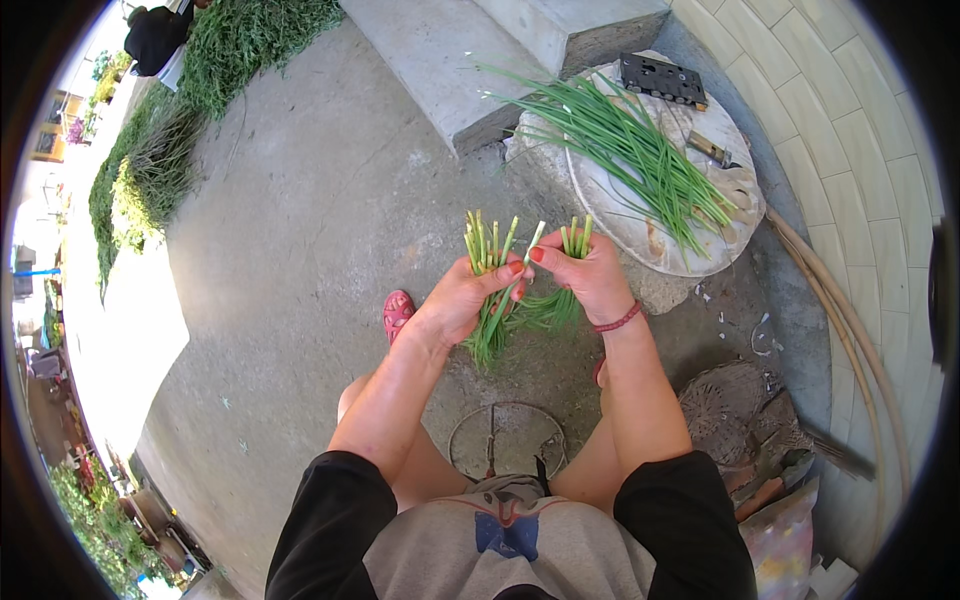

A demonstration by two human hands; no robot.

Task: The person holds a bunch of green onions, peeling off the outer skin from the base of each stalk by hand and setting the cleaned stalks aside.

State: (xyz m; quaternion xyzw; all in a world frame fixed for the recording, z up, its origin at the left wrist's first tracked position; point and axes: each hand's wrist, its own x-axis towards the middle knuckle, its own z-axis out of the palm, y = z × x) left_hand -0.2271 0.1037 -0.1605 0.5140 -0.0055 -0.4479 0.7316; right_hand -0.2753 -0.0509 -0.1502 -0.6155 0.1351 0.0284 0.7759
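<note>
Upright in my left hand (459,294) is a bunch of thin green stems (487,330), their pale cut ends standing above the fingers and their darker parts hanging below. My right hand (601,277) grips a smaller bunch of similar stems (559,311). One pale stem (535,234) rises between the two hands, by the right thumb and left fingertips. To the right of and beyond my hands, long green flower stalks (637,150), some with small whitish tips, lie loose across a round stone slab (600,199).
Also on the slab are a black metal lock case (661,79) and a brass lock cylinder (708,148). Concrete steps (450,67) adjoin it. Bent poles (844,292) lean along the tiled wall (832,112). A wicker basket (720,405) lies right; cut greenery (240,45) and a person (157,37) are far left.
</note>
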